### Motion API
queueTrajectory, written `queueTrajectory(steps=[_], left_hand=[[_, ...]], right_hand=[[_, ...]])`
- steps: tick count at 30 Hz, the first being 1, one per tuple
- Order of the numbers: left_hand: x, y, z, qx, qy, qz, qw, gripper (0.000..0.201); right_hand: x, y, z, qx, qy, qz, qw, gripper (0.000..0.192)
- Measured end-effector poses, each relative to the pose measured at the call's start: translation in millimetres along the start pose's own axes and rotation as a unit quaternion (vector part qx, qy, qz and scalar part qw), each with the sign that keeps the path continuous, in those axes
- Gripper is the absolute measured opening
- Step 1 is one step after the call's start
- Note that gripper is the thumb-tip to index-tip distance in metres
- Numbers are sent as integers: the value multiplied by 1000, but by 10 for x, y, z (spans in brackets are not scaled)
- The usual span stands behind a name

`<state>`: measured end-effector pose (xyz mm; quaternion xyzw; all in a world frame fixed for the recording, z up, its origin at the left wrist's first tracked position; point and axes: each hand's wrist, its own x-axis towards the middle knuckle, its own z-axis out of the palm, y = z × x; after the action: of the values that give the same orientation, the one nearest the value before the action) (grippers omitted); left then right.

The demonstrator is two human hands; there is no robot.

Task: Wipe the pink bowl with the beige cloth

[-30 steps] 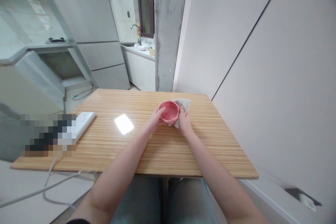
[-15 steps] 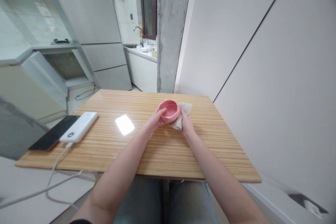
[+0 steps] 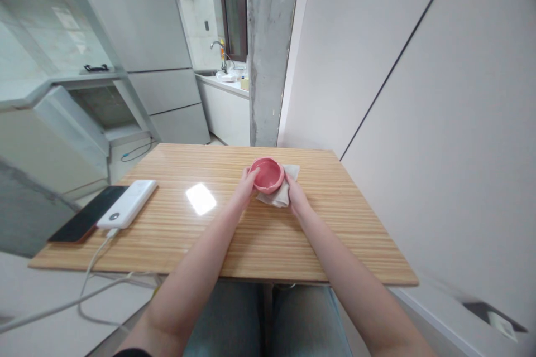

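Note:
A small pink bowl [image 3: 268, 176] with a wavy rim is held up over the far middle of the table, its hollow tilted toward me. My left hand [image 3: 248, 183] grips its left side, thumb inside the rim and fingers around the outside. On the other side, my right hand [image 3: 295, 192] is closed on a pale cloth [image 3: 280, 197], which lies against the bowl's right side and underside. The fingers of my right hand are partly hidden behind the cloth.
The wood-grain table [image 3: 335, 223] spans the front. At its left lie a white power bank [image 3: 128, 203] with a cable [image 3: 90, 268] and a dark phone-like slab [image 3: 86, 215]. A bright reflection shows on the tabletop. Behind stand a concrete pillar [image 3: 271, 56] and a sink counter [image 3: 224, 106].
The bowl has turned slightly and shifted a little left, with both hands following. More of the cloth now shows below it. The camera view has moved slightly.

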<state>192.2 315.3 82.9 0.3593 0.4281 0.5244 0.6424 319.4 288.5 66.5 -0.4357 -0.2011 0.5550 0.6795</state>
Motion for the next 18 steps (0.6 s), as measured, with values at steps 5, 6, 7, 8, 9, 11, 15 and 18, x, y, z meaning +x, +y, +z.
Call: queueTrajectory(steps=[5, 6, 7, 8, 9, 11, 15, 18], left_hand=[[16, -56, -1, 21, 34, -28, 999, 27], [31, -64, -10, 15, 37, -14, 999, 26], [48, -71, -20, 7, 38, 5, 999, 24], [65, -78, -29, 1, 39, 25, 999, 23], [80, -87, -37, -3, 39, 44, 998, 22], [95, -104, -45, -5, 35, 71, 997, 21], [67, -102, -30, -13, 8, 68, 998, 25], [31, -63, -21, -29, -33, 49, 998, 26]], right_hand=[[25, -3, -25, -15, -4, -8, 1000, 19], [27, 7, -20, -14, -11, 2, 1000, 19], [29, 17, -14, -12, -16, 12, 1000, 19], [31, 26, -8, -10, -18, 23, 1000, 18], [34, 34, -3, -7, -18, 30, 999, 18], [42, 45, -3, -1, -13, 35, 999, 17], [76, 63, -43, -14, -12, 13, 1000, 19], [112, 86, -85, -36, -21, -28, 999, 23]])
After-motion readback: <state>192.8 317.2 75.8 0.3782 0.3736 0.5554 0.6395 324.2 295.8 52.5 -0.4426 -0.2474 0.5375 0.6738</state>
